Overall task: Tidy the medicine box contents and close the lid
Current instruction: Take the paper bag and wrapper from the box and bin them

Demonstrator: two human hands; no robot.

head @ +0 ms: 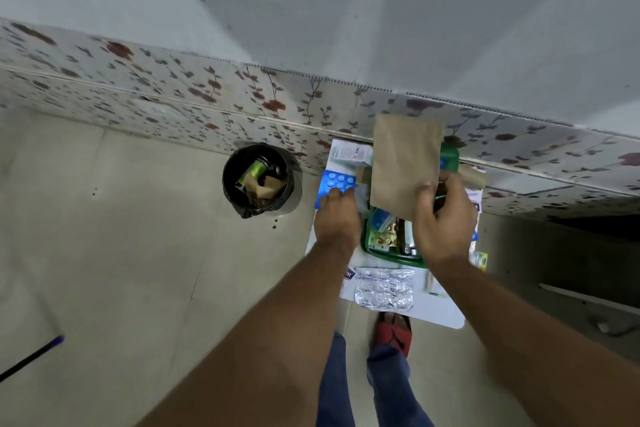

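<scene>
Right of centre in the frame, a small white table [433,308] stands against a wall whose lower band is tiled with a red and grey floral print [207,94]. On it sits the green medicine box [367,246], open, with blister strips and small packets packed inside; its lid cannot be made out. The right hand [445,218] is above the box, pinching the lower edge of a flat brown paper packet [405,163] between thumb and fingers, so that the packet stands upright over the far side of the box. Behind the packet, near the wall, the top of a green bottle [449,152] shows. The left hand [337,218] reaches to the left of the box, fingers curled down onto a blue blister pack [334,185] of round tablets; the fingertips touch it, but whether they actually grip it cannot be told. Just beyond the blue pack lies a white medicine carton [349,154] with small print. At the near edge of the table, below the box, two silver foil blister strips [384,288] lie side by side. More small packets sit at the right edge of the table, partly hidden by the right arm. On the beige floor to the left of the table, a black-lined waste bin [258,180] holds a green bottle and brown scraps. At the bottom of the frame, blue jeans and a red slipper [393,334] are visible.
</scene>
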